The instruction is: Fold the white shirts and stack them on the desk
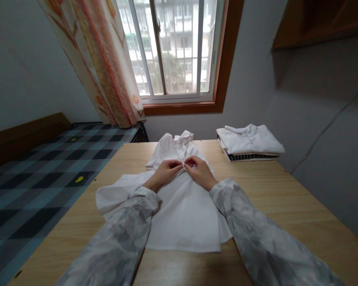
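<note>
A white shirt [185, 214] lies spread on the light wooden table [286, 214], its collar toward the window and its hem toward me. One sleeve reaches out to the left. My left hand [168, 172] pinches the shirt's front near the middle, below the collar. Close beside it, my right hand [199, 171] pinches the same part of the cloth, the fingertips of both hands almost touching. Whatever small detail sits between the fingertips is too small to make out.
Folded clothes [250, 139], white on top with a dark striped layer beneath, lie at the table's back right. A bed with a checked cover [56, 171] stands on the left. Behind the table are a curtain [104, 59] and a window [179, 47]; a wooden shelf [325, 24] hangs upper right.
</note>
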The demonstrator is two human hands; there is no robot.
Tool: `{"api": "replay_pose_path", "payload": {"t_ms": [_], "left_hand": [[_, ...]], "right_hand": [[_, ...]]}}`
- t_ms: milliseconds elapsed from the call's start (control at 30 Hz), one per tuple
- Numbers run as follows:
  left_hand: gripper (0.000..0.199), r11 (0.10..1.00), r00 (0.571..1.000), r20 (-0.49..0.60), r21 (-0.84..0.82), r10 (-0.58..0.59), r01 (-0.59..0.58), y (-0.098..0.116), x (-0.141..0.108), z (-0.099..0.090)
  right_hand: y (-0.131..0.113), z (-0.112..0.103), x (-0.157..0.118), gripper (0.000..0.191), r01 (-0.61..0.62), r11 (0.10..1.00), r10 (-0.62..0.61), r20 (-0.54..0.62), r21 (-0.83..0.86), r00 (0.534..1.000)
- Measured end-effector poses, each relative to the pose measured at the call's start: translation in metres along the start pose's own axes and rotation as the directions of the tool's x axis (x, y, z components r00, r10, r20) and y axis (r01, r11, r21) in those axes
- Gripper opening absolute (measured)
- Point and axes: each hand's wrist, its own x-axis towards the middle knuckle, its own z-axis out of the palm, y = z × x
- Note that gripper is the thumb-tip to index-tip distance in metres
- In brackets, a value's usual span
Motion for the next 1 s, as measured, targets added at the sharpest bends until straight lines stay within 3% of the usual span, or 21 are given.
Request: {"api": "replay_pose_path", "payload": {"t_ms": [267,600,1000], "left_hand": [[0.031,1.000,0.994,-0.105,-0.012,-0.002,0.001,0.001,-0.001,0.008],[0.036,0.997,0.995,-0.075,0.042,0.070,-0.067,0.004,-0.006,0.011],[0.019,0.938,0.980,-0.168,0.342,0.111,-0.048,0.013,-0.012,0.018]], "right_hand": [[-0.002,-0.002,0.000,0.013,-0.063,0.997,0.063,0.006,0.033,0.998],[0.000,-0.003,0.001,0.016,-0.115,0.993,0.116,-0.013,0.006,0.993],[0.003,-0.003,0.001,0.012,-0.104,0.994,0.104,0.003,0.028,0.995]]}}
